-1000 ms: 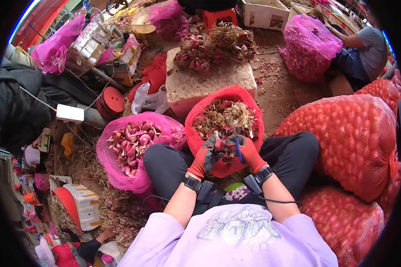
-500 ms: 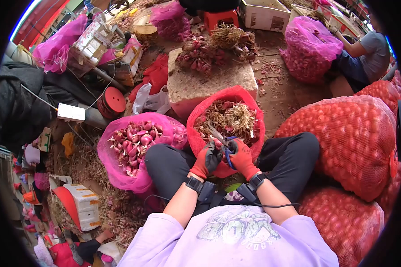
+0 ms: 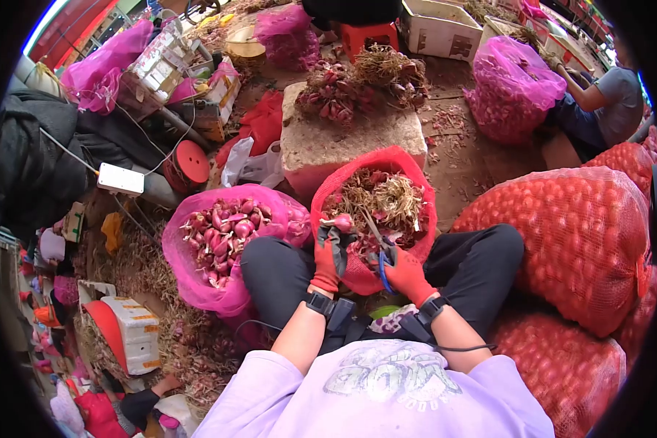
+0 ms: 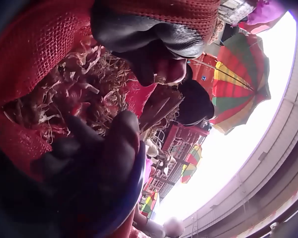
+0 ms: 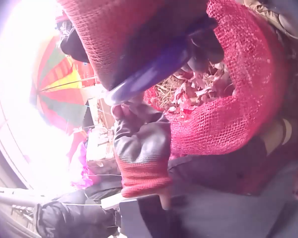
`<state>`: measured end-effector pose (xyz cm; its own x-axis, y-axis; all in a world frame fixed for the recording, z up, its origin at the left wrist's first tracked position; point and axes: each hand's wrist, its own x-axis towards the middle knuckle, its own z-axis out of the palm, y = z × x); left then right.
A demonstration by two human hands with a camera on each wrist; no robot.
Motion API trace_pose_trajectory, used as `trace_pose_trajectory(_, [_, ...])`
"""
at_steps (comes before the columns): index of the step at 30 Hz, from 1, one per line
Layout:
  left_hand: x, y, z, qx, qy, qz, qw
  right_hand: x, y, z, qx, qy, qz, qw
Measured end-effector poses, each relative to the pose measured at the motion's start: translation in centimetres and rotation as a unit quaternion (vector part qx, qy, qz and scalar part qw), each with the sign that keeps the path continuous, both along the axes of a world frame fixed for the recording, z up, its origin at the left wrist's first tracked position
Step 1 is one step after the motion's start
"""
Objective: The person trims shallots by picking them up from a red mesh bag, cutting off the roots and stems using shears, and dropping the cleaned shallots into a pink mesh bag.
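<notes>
In the head view, the gloved left hand (image 3: 330, 253) pinches a pinkish onion bulb (image 3: 341, 222) at the left side of the red mesh bag (image 3: 425, 257). Blue-handled scissors (image 3: 383, 271) are gripped by the gloved right hand (image 3: 406, 274), their blades pointing up and left over the bag. Dry stems and peelings (image 3: 394, 193) fill that bag. The left wrist view has the bulb (image 4: 172, 70) between the fingers of the left hand (image 4: 154, 32). A blue handle (image 5: 154, 69) crosses the right wrist view, beside the left hand (image 5: 144, 141).
A pink mesh bag of bulbs (image 3: 174, 252) stands by the left knee. Behind the red bag, bunched onions (image 3: 333, 91) lie on a pale block (image 3: 352, 150). Large full red sacks (image 3: 562, 233) are piled at right. Another person (image 3: 612, 102) sits at upper right.
The left hand has moved left, away from the scissors, with the bulb now showing above its fingertips. The right hand and scissors have shifted slightly right and down from half a second ago.
</notes>
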<state>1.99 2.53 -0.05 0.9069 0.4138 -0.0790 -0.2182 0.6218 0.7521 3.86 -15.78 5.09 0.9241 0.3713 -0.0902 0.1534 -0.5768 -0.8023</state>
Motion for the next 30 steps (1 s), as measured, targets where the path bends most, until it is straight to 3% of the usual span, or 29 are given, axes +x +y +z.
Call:
trace_pose_trajectory(2, [0.1,0.1,-0.1,0.033,-0.006,0.019,0.999,-0.5,-0.9,1.0,-0.050,0.062,0.024,0.997])
trace_pose_trajectory(3, [0.1,0.1,-0.2,0.042,-0.006,0.021,0.999,-1.0,-1.0,1.3,-0.031,0.008,0.024,0.999])
trace_pose_trajectory(7, [-0.1,0.0,0.0,0.056,0.039,0.020,0.997,-1.5,-1.1,0.7,-0.060,0.007,0.027,0.998])
trace_pose_trajectory(13, [-0.2,-0.5,0.8,0.017,-0.010,-0.004,1.000,-1.2,-1.4,-2.6,-0.106,0.019,0.052,0.993])
trace_pose_trajectory(15, [-0.1,-0.3,1.0,-0.011,0.062,-0.020,0.998,-0.9,-1.4,-2.7,-0.140,0.033,0.058,0.988])
trace_pose_trajectory(18, [-0.1,0.0,0.9,-0.032,0.117,-0.086,0.989,-0.2,-1.3,0.6,0.018,0.112,-0.031,0.993])
trace_pose_trajectory(21, [-0.4,0.1,1.3,-0.074,0.110,-0.206,0.970,0.9,-0.2,-0.8,0.156,0.001,-0.028,0.987])
trace_pose_trajectory(22, [-0.5,0.0,1.6,-0.093,0.100,-0.251,0.958,1.2,0.3,-1.1,0.155,0.017,-0.028,0.987])
trace_pose_trajectory(24, [-0.9,-1.5,2.6,-0.013,0.129,-0.208,0.970,2.2,1.5,-0.7,0.153,0.048,-0.026,0.987])
trace_pose_trajectory(25, [-1.0,-2.0,3.4,0.003,0.133,-0.193,0.972,2.8,1.5,0.1,0.188,0.090,-0.006,0.978])
trace_pose_trajectory(26, [-1.0,-2.2,3.7,0.018,0.137,-0.178,0.974,3.5,1.1,-0.1,0.267,0.199,-0.019,0.943])
trace_pose_trajectory(28, [-0.9,-1.5,1.8,-0.003,0.086,-0.183,0.979,4.5,0.3,-0.9,0.405,0.405,-0.042,0.818])
trace_pose_trajectory(30, [-0.8,-2.0,4.8,-0.058,0.008,-0.222,0.973,4.4,0.0,-1.1,0.452,0.470,-0.038,0.757])
